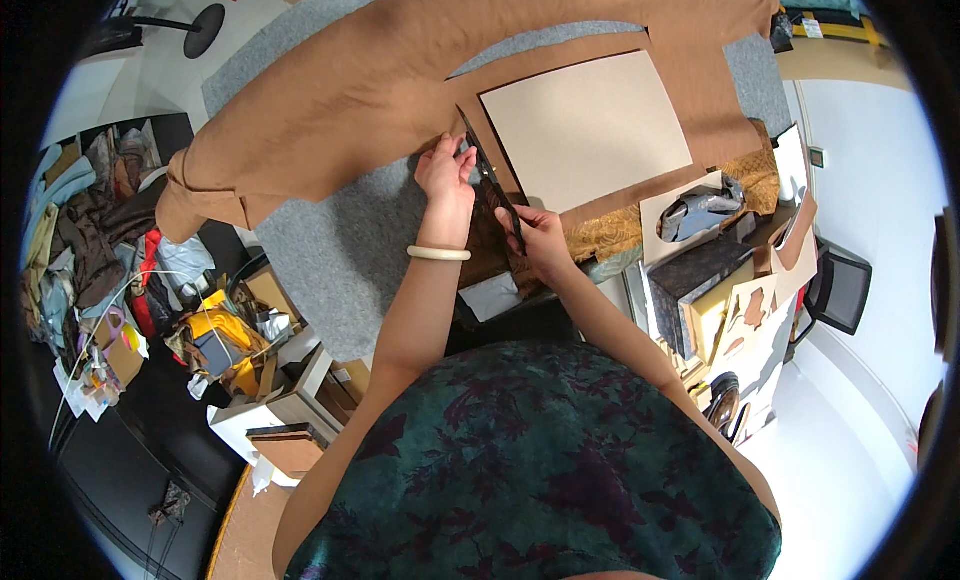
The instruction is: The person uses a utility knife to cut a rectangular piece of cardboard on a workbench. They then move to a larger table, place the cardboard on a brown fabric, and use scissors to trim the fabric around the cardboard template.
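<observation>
A wide brown sheet [330, 110], which looks like leather or thick cloth, spreads over the grey felt table [330, 240], with a thick fold or roll along its far side. On its flat part lies a large beige rectangular board [590, 130]. My right hand [545, 242] grips the black handles of long scissors [488, 175], whose blades point away at the sheet's cut edge, left of the board. Beside the blades, my left hand [447, 170], palm partly up and fingers curled, pinches the edge of the brown sheet. A pale bangle circles my left wrist.
Mustard patterned material [605, 230] lies at the table's near edge. To the right are a dark box [700, 270] and a cardboard holder with a grey plastic bag [700, 208]. Piled fabric scraps [95, 220] and a yellow bundle [220, 335] sit at left. A black chair [838, 290] stands at right.
</observation>
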A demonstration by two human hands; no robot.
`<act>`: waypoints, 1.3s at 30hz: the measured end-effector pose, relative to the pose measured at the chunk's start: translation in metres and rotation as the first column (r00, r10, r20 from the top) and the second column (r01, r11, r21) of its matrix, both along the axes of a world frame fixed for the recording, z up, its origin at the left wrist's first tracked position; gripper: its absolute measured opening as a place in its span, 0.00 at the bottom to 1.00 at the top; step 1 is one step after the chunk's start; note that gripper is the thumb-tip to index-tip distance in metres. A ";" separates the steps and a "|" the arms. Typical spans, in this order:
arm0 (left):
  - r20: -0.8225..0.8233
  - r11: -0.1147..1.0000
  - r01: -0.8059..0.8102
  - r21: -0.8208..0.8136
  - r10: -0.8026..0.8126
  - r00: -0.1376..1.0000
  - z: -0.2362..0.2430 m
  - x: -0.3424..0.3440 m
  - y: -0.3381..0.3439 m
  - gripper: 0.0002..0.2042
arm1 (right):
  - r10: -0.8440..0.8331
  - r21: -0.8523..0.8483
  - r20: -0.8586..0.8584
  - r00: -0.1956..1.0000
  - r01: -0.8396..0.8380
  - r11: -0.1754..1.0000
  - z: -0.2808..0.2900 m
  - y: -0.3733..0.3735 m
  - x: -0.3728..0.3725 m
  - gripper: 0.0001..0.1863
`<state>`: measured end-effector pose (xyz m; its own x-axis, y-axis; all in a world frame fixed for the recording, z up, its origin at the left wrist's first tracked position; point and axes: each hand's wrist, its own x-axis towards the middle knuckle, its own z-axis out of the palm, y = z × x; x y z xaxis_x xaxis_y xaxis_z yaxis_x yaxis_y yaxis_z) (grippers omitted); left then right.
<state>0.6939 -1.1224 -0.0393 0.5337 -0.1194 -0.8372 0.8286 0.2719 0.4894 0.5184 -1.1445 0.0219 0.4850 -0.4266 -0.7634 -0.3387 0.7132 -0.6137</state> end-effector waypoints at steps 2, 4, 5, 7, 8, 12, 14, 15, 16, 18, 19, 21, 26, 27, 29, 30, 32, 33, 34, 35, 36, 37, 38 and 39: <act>-0.002 1.000 -0.008 0.011 0.008 1.000 0.003 0.000 0.000 0.11 | 0.001 0.017 0.005 1.000 -0.001 1.000 -0.003 -0.001 -0.001 0.14; 0.003 1.000 0.010 0.030 -0.010 1.000 0.002 0.003 0.002 0.11 | 0.001 0.037 0.035 0.999 -0.002 0.999 -0.007 -0.006 0.001 0.16; 0.003 1.000 0.012 0.017 -0.012 1.000 0.001 0.003 0.003 0.11 | 0.018 0.026 0.033 0.999 -0.019 0.999 -0.009 -0.009 0.002 0.17; 0.002 1.000 0.019 -0.004 -0.019 1.000 0.001 0.003 0.006 0.11 | 0.049 0.009 0.027 0.998 -0.050 0.999 0.000 -0.012 0.009 0.18; -0.002 1.000 0.022 -0.001 -0.022 1.000 0.001 0.003 0.006 0.10 | 0.038 0.003 0.040 0.998 -0.038 0.999 -0.002 -0.012 0.012 0.18; -0.015 1.000 0.026 -0.011 -0.026 1.000 -0.002 0.004 0.005 0.10 | 0.019 0.000 0.067 0.998 -0.019 1.000 -0.010 -0.013 0.024 0.19; -0.011 0.999 0.039 0.001 -0.039 0.999 -0.003 0.003 0.005 0.10 | 0.014 0.001 0.071 0.997 -0.014 1.000 -0.014 -0.013 0.028 0.18; -0.006 0.998 0.055 0.020 -0.055 0.998 0.002 0.001 0.004 0.10 | 0.005 -0.002 0.073 0.997 -0.004 1.000 -0.017 -0.012 0.030 0.18; 0.000 0.997 0.072 0.038 -0.072 0.997 0.007 0.000 0.002 0.10 | -0.005 -0.005 0.076 0.997 0.005 1.000 -0.020 -0.012 0.031 0.18; 0.004 0.997 0.073 0.041 -0.073 0.997 0.008 0.001 0.001 0.11 | -0.008 -0.001 0.088 0.996 0.008 1.000 -0.019 -0.010 0.032 0.17; 0.006 0.997 0.071 0.043 -0.072 0.997 0.008 0.001 0.001 0.11 | -0.008 0.001 0.094 0.996 0.008 1.000 -0.017 -0.010 0.033 0.17; 0.005 0.997 0.074 0.026 -0.074 0.997 0.009 0.001 0.002 0.10 | -0.009 -0.005 0.091 0.996 0.010 1.000 -0.018 -0.010 0.033 0.16; -0.003 0.999 0.020 0.035 -0.020 1.000 0.012 0.000 0.002 0.09 | -0.003 -0.026 0.068 0.998 0.005 1.000 -0.019 -0.010 0.034 0.15; -0.002 0.999 0.019 0.049 -0.019 1.000 0.011 0.000 0.002 0.09 | 0.003 -0.026 0.056 0.998 -0.001 1.000 -0.015 -0.011 0.035 0.14; 0.000 0.999 0.016 0.050 -0.016 1.000 0.011 -0.001 0.004 0.09 | 0.010 -0.025 0.057 0.998 -0.009 1.000 -0.012 -0.013 0.036 0.14; 0.002 0.999 0.014 0.038 -0.014 1.000 0.009 -0.001 0.005 0.09 | 0.013 -0.024 0.069 0.998 -0.011 1.000 -0.012 -0.014 0.036 0.14; 0.007 1.000 0.013 0.025 -0.013 1.000 0.006 0.000 0.007 0.10 | 0.026 -0.038 0.079 0.997 -0.023 0.999 -0.013 -0.014 0.038 0.14; 0.009 1.000 0.013 0.022 -0.013 1.000 0.004 0.000 0.007 0.10 | 0.037 -0.055 0.074 0.997 -0.033 0.998 -0.014 -0.014 0.038 0.14; 0.010 1.000 0.014 0.019 -0.015 1.000 0.003 0.000 0.008 0.11 | 0.048 -0.071 0.070 0.996 -0.043 0.997 -0.015 -0.014 0.038 0.14; 0.023 0.999 0.028 0.016 -0.028 0.999 0.002 0.001 0.011 0.12 | 0.047 -0.078 0.060 0.997 -0.042 0.996 -0.016 -0.013 0.037 0.15; 0.036 0.999 0.043 0.010 -0.043 0.998 0.002 0.001 0.012 0.12 | 0.045 -0.087 0.050 0.998 -0.041 0.995 -0.014 -0.014 0.036 0.16; 0.049 0.998 0.059 0.004 -0.059 0.997 0.002 0.000 0.013 0.13 | 0.042 -0.096 0.040 0.998 -0.038 0.995 -0.012 -0.015 0.034 0.18; 0.062 0.999 0.039 0.025 -0.041 0.997 0.002 -0.003 0.012 0.14 | 0.060 -0.117 0.038 0.998 -0.055 0.992 -0.008 -0.017 0.027 0.18; 0.069 0.999 0.029 0.044 -0.032 0.997 0.014 -0.006 0.008 0.16 | 0.068 -0.138 0.029 0.997 -0.063 0.988 0.001 -0.020 0.016 0.17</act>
<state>0.6881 -1.1148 -0.0255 0.5877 -0.1012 -0.8027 0.7996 0.2241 0.5572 0.5343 -1.1641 0.0227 0.5399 -0.4922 -0.6828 -0.3595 0.5986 -0.7158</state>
